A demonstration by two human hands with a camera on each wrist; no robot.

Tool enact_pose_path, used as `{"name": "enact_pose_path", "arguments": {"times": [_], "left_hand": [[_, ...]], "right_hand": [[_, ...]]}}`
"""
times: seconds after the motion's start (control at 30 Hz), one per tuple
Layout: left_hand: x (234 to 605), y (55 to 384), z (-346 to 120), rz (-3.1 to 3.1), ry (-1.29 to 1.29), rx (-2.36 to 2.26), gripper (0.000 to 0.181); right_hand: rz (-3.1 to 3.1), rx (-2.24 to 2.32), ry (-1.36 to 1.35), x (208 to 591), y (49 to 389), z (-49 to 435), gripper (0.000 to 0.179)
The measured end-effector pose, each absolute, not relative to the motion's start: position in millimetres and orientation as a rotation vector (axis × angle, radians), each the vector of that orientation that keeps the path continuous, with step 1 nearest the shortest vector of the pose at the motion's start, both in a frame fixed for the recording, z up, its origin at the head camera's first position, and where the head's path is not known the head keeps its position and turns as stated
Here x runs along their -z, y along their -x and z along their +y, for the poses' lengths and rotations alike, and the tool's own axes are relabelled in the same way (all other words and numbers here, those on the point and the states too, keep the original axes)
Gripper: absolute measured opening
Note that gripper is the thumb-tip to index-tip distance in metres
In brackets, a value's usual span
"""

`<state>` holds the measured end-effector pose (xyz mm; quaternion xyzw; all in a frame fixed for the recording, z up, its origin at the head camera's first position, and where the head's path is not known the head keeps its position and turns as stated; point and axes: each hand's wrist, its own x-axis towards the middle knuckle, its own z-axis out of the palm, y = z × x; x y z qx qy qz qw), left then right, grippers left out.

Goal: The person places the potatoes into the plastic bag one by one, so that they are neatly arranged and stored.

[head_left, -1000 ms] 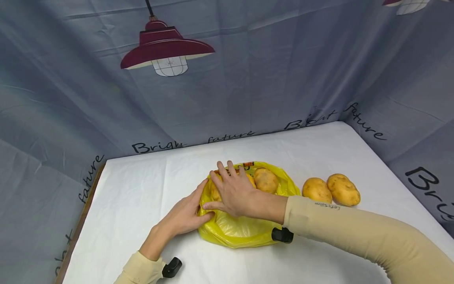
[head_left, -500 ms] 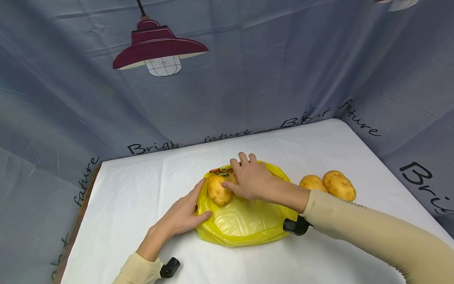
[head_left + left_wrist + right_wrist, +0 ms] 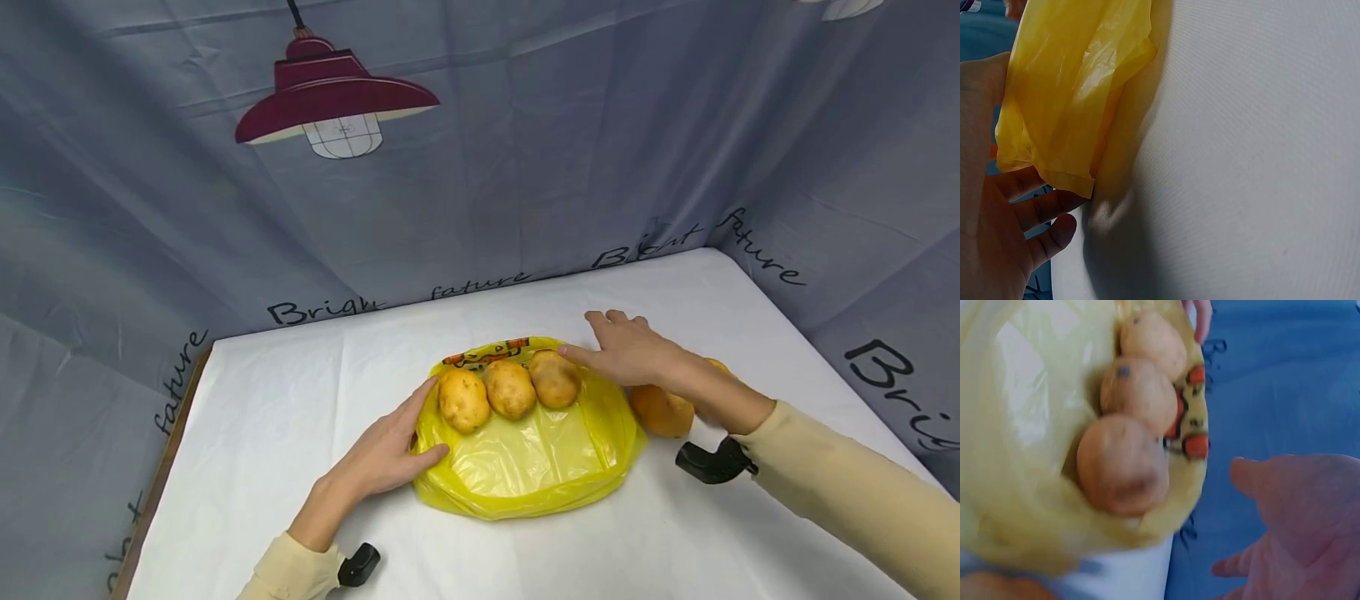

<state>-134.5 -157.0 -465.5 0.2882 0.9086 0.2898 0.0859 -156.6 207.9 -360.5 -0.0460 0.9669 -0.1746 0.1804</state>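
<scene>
A yellow plastic bag (image 3: 525, 467) lies spread on the table with its mouth facing up. Three potatoes sit in a row along its far side: a left potato (image 3: 463, 401), a middle potato (image 3: 510, 389) and a right potato (image 3: 555, 379). My left hand (image 3: 386, 454) rests against the bag's left side, thumb over the near rim and fingers extended along the outside. My right hand (image 3: 637, 350) holds nothing and hovers at the bag's right edge, fingers spread. In the right wrist view this hand (image 3: 1307, 512) appears apart from the bag.
Beside the bag on the right lies a loose potato (image 3: 663, 411), partly under my right forearm. A second loose potato (image 3: 717, 365) is mostly hidden behind that arm. The white tabletop (image 3: 285, 400) meets a grey printed curtain (image 3: 510, 192) at the back.
My right hand has moved off the potatoes in the bag and to the right, uncovering all three in their row. My left hand keeps its place at the bag.
</scene>
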Motion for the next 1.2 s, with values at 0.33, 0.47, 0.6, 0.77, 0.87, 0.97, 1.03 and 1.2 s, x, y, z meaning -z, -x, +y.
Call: {"name": "enact_pose_path", "arguments": {"times": [0.33,0.47,0.6,0.77,0.87,0.97,1.03,1.2], "left_hand": [[466.3,134.4,-158.3,2.71,-0.853,-0.866,0.093],[466.3,134.9,-158.8,2.713,-0.857,-0.865,0.093],[466.1,135.1,-159.1,2.715,-0.858,-0.863,0.094],[465.9,135.6,-158.8,2.712,-0.853,-0.863,0.093],[466.0,135.7,-158.6,2.709,-0.851,-0.867,0.092],[466.6,135.4,-158.5,2.707,-0.843,-0.862,0.092],[466.9,135.1,-158.2,2.707,-0.836,-0.854,0.092],[466.9,135.4,-157.5,2.707,-0.836,-0.846,0.092]], "right_hand": [[2.48,0.733,-0.082,355.6,159.2,272.1,0.111],[2.463,0.768,-0.083,356.8,158.0,294.0,0.107],[2.454,0.767,-0.075,359.4,155.2,313.5,0.102],[2.396,0.777,-0.126,367.5,148.9,338.0,0.106],[2.348,0.796,-0.166,374.7,144.6,352.6,0.106],[2.309,0.837,-0.174,382.3,140.6,365.3,0.099],[2.289,0.865,-0.169,386.5,137.8,371.4,0.095],[2.312,0.863,-0.142,395.2,130.5,379.3,0.093]]}}
